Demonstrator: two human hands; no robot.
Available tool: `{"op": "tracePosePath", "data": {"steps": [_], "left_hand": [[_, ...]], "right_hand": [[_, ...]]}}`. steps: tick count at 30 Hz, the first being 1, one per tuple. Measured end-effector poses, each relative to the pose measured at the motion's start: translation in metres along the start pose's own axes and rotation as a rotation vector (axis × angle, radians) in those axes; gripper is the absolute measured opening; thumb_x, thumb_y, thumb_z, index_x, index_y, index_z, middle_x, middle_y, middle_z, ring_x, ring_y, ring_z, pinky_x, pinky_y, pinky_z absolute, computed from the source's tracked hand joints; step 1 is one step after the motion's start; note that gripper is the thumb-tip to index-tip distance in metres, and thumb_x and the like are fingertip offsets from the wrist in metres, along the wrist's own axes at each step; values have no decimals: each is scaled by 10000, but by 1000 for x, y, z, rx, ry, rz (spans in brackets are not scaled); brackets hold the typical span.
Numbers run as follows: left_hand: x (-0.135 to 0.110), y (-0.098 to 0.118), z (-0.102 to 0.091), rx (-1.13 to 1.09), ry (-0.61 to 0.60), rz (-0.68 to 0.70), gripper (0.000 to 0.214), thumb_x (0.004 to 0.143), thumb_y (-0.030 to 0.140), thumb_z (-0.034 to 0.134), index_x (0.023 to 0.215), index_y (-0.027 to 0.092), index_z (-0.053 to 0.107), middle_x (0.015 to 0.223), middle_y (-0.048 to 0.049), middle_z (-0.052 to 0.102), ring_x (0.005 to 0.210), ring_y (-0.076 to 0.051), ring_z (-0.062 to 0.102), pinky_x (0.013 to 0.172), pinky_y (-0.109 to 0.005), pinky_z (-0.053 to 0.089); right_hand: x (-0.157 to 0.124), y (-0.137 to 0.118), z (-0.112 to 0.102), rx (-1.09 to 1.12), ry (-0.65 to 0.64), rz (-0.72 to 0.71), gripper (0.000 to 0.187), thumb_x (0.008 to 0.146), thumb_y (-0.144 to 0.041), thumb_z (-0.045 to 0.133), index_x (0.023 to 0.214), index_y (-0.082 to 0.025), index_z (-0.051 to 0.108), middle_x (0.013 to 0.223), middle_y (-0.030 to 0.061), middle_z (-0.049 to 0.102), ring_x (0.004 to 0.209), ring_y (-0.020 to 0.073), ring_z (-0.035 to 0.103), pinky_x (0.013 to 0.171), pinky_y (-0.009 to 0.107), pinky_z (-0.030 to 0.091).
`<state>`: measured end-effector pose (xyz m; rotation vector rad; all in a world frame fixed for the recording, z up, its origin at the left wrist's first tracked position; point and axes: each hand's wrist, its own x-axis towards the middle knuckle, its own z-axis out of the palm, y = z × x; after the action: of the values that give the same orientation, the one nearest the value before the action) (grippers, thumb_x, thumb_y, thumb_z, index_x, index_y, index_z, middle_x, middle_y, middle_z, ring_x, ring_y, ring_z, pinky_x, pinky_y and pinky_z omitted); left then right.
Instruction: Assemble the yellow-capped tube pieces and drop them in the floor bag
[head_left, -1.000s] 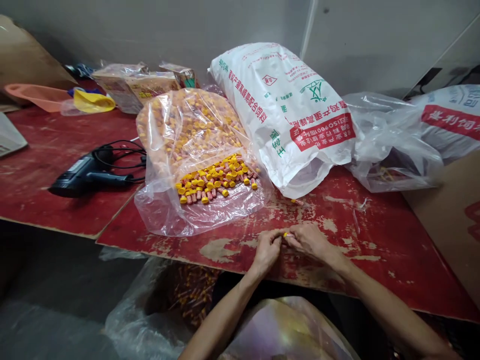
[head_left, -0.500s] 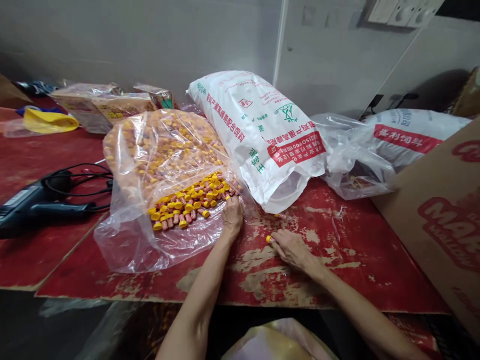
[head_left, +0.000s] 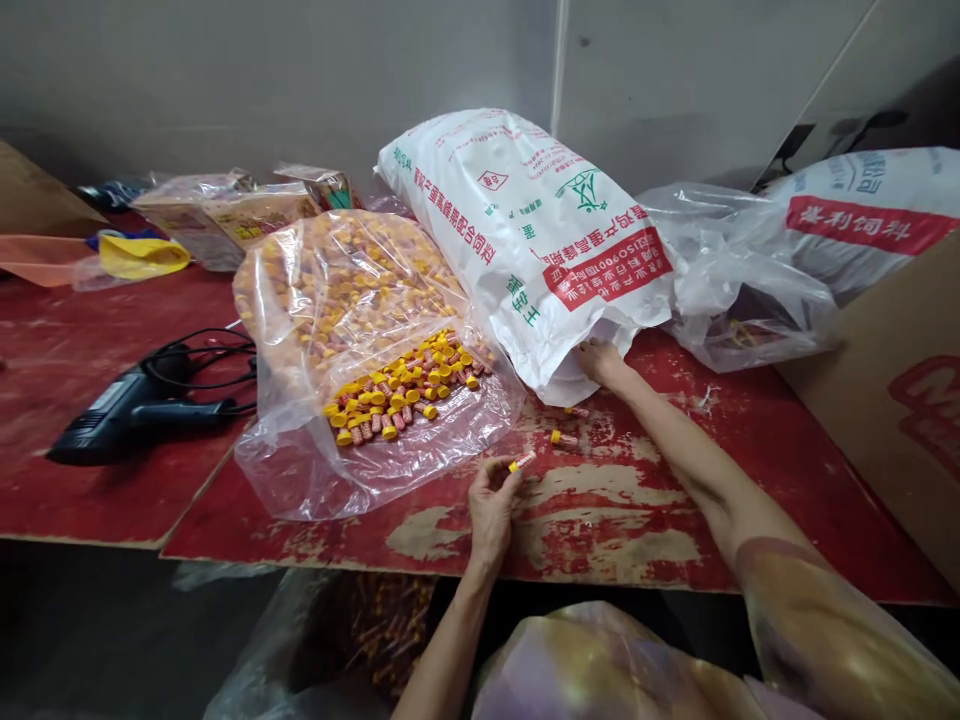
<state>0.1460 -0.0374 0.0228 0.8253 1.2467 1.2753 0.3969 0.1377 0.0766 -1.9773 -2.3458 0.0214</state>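
Observation:
My left hand (head_left: 491, 498) is over the front of the table, pinching a small yellow-capped bottle (head_left: 523, 461) between thumb and fingers. My right hand (head_left: 598, 360) reaches into the mouth of a white printed sack (head_left: 480, 240); its fingertips are hidden by the sack. Between the hands, a loose yellow-capped bottle (head_left: 565, 440) lies on its side on the tabletop, and a second one is partly visible near the sack's edge. To the left, a clear plastic bag (head_left: 300, 480) lies open with many such bottles, filled with pinkish bits, spilling towards its mouth.
A dark heat gun (head_left: 142, 405) with a coiled cord lies on the worn red table (head_left: 90, 500) at left. Wrapped boxes (head_left: 259, 212) stand behind the bag. A clear bag (head_left: 757, 300), another white sack (head_left: 862, 215) and a cardboard box (head_left: 892, 350) occupy the right side.
My right hand has let go of a yellow-capped bottle, now on the table, and moved up into the sack's mouth. My left hand has left the clear bag's edge and holds a bottle nearer me.

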Motion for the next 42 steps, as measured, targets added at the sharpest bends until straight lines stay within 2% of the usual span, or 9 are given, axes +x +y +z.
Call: {"op": "tracePosePath", "data": {"steps": [4,9,12,18,24,30,34,38,42], "left_hand": [[-6,-1,1,-122,-40,-83,317,652,308,736,915,171,622,817,3,628,667,-103,592,635,-220,469],[-7,4,9,-205,-45,-94,377,599,265,773,911,164,586,820,5,614,659,-94,583,641,-220,486],[-12,4,18,-238,-76,-112,330,585,254,787,834,157,594,791,17,610,659,-89,578,646,-214,481],[-27,-1,22,-180,-93,-98,265,681,280,714,916,159,695,886,-31,677,769,-129,611,755,-249,486],[-34,-9,25,-138,-99,-76,285,715,215,607,981,168,695,994,-60,695,891,-173,633,795,-273,501],[-21,5,20,285,-386,-2,276,742,105,455,821,169,711,750,-32,679,660,-147,612,677,-275,498],[10,26,0,704,-36,342,226,795,126,476,856,169,689,785,-49,656,737,-165,593,743,-295,471],[61,56,-36,1014,287,460,270,814,81,428,960,134,649,886,-94,629,795,-193,581,734,-300,458],[109,73,-64,1432,84,537,342,767,24,433,1010,132,647,1101,-150,593,1018,-263,538,845,-348,426]], "right_hand": [[-31,-9,-3,74,82,66,282,830,-126,445,1080,-67,560,1042,188,579,877,244,532,695,319,397],[-127,-50,-5,1015,94,83,242,823,-305,535,1028,-175,540,848,30,608,693,150,560,616,252,437],[-162,-77,0,1179,4,15,237,807,-285,553,1021,-187,581,964,42,595,734,137,568,655,260,455],[-170,-100,14,904,7,-213,193,893,-264,495,1046,-181,577,959,68,607,877,176,570,774,301,455],[-173,-108,22,540,-32,-309,192,941,-238,390,933,-159,565,866,87,613,775,177,572,688,270,420],[-165,-106,8,189,-231,-238,218,916,-267,436,769,-174,569,694,54,625,591,163,549,544,269,259],[-157,-106,13,31,-236,-287,185,890,-207,435,752,-172,553,638,50,591,535,157,498,539,297,184],[-155,-99,26,92,-178,-346,148,890,-198,433,782,-172,531,705,49,568,624,153,488,595,281,246],[-153,-92,28,242,-182,-366,243,947,-287,395,761,-181,509,694,18,535,611,130,460,600,256,290]]}}
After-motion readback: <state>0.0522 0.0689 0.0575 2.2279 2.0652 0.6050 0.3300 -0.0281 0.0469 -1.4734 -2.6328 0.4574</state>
